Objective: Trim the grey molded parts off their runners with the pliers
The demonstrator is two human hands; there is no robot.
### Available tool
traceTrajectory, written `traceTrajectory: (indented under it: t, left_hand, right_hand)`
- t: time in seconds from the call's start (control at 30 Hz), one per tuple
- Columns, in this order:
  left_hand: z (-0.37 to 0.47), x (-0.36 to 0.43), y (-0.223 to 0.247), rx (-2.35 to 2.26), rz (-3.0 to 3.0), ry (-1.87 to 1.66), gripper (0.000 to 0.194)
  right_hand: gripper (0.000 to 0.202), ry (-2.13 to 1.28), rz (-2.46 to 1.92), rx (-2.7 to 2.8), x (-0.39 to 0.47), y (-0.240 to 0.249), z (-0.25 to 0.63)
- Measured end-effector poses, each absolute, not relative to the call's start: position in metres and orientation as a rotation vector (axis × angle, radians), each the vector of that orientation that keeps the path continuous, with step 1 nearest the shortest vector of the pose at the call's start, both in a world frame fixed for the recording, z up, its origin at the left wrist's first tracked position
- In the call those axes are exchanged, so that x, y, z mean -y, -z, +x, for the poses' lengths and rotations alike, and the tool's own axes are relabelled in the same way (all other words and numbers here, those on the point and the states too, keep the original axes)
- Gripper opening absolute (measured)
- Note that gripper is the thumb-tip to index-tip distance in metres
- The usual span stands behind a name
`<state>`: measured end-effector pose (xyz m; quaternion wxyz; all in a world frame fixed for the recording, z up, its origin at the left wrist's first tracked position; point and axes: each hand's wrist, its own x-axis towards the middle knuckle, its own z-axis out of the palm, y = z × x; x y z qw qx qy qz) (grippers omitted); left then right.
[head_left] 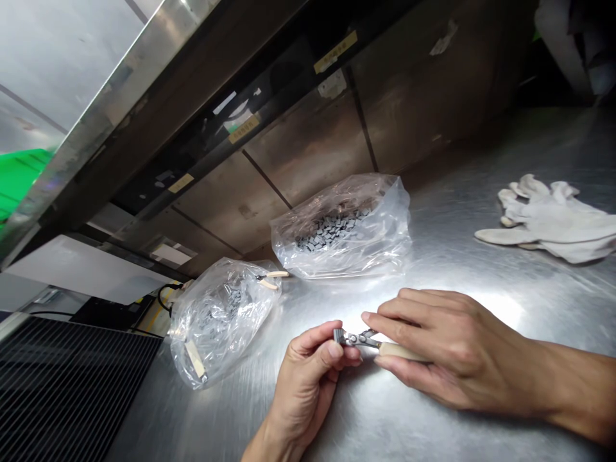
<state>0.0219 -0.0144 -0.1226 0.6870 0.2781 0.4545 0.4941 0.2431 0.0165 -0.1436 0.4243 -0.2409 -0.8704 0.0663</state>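
Observation:
My left hand (312, 369) pinches a small grey ribbed part (339, 335) between thumb and fingers, above the metal table. Closed around the cream-coloured handles of a pair of nippers (399, 351) is my right hand (447, 350). The nippers' metal jaws point left and meet the grey part; whether they bite into it I cannot tell. Beyond my hands stands a clear plastic bag (385, 247) holding many small grey pieces (332, 231). A second clear bag (226, 333), to the left, has grey pieces inside and a cream-handled tool (273, 275) at its top edge.
White work gloves (563, 221) lie on the steel table (462, 256) at the right. A metal shelf (139, 70) with yellow labels slants overhead. At the lower left is a dark ribbed surface (62, 385), and a green bin (22, 179) shows at the far left.

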Motion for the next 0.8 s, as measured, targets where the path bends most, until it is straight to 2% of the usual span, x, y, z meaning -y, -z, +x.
traceTrajectory:
  t: [0.8]
  left_hand:
    - [0.0196, 0.0145, 0.1277, -0.92, 0.662, -1.102, 0.023]
  right_hand:
    - [0.029, -0.218, -0.626, 2.047, -0.0181, 0.1503, 0.2407]
